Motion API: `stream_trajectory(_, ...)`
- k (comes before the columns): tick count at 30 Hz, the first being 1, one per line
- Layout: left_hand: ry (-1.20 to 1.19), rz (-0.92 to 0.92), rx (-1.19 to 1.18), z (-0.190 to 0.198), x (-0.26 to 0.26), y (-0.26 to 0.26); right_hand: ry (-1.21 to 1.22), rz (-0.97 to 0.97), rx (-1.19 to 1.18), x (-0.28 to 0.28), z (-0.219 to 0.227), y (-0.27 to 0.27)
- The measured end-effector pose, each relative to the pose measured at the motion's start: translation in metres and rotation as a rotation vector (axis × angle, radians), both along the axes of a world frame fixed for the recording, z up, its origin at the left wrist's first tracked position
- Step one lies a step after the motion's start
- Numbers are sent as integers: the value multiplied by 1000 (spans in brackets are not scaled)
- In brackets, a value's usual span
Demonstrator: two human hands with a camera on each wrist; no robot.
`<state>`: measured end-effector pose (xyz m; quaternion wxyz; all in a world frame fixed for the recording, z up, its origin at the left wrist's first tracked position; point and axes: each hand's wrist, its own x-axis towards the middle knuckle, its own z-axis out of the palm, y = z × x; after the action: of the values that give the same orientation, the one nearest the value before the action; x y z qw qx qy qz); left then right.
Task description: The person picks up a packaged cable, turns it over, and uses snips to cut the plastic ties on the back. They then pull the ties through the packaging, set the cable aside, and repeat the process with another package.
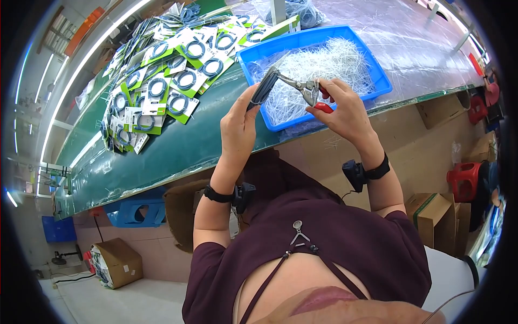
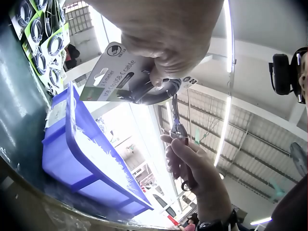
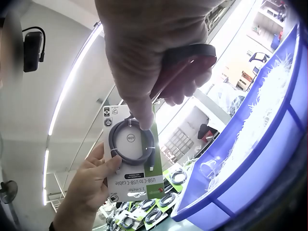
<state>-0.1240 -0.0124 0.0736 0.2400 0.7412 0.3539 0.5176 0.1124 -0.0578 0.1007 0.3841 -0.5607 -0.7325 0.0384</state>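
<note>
We see a long green table (image 1: 162, 162) with a big messy pile of cards (image 1: 156, 87) with looped cables on it, a blue tub (image 1: 382, 82) next to the pile, and a see-through bag of blue loops (image 1: 305, 15) behind the tub.

Coiled grey cable (image 3: 149, 138) on card (image 3: 131, 138), red-handled pliers (image 1: 309, 90)

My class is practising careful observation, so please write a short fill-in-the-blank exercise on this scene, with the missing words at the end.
1. The left hand holds a carded cable printed "USB-C to ____ cable".
2. The right hand holds pliers whose grips look ____ in the head view.
3. In that view, the tray is ____.
4. There, the piled cards lie to the ____ of it.

Missing words: USB-C; red; blue; left.
</note>
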Motion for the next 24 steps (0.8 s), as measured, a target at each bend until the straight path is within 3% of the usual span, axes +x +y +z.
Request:
stream_trajectory(8,-11,-16,6,-6,-2,2,-7,-10,-72,3,-2,-1)
stream_trajectory(13,89,16,104,-5,-3,3,-42,-25,-40,4,-1,-3)
stream_trajectory(17,21,-21,53,-2,-2,1,-111,-12,14,4,7,-10)
stream_trajectory(22,35,-29,64,-3,-1,4,-64,-38,-112,2,10,-13)
stream_trajectory(24,107,18,194,-5,-1,5,-79,-41,-148,3,8,-13)
